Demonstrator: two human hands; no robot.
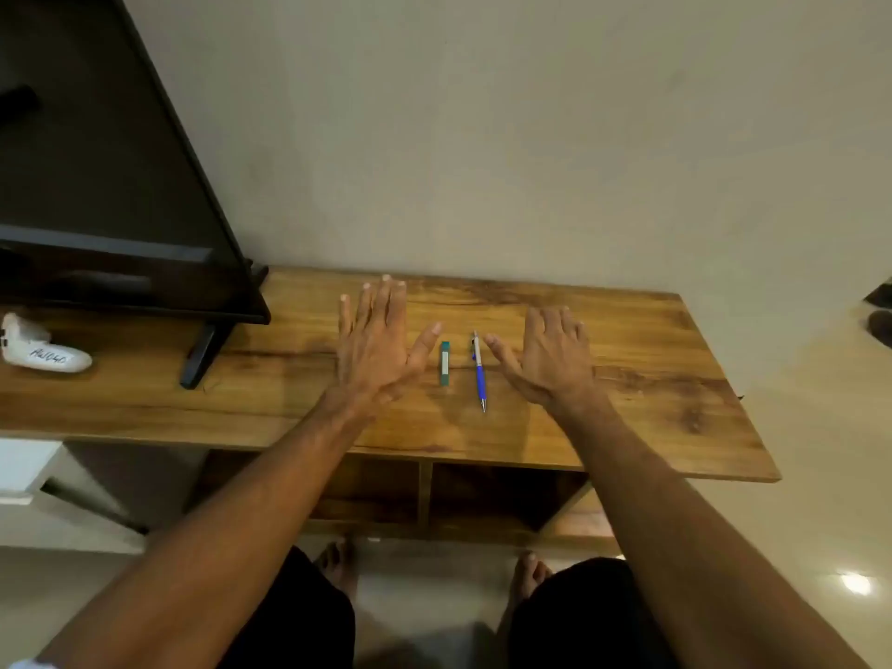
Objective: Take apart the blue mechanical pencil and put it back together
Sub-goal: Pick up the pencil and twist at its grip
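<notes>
A wooden surface (627, 379) carries a black screen (96, 185) at far left. The left hand (374, 340) and right hand (550, 359) lie flat, fingers spread wide, holding nothing. Between them lie the whole pencil (479, 371) and a green case (444, 363), apart.

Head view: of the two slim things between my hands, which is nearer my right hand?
The blue mechanical pencil, the longer one, metal tip pointing toward you, beside the right hand. The short green case lies by the left hand.
</notes>
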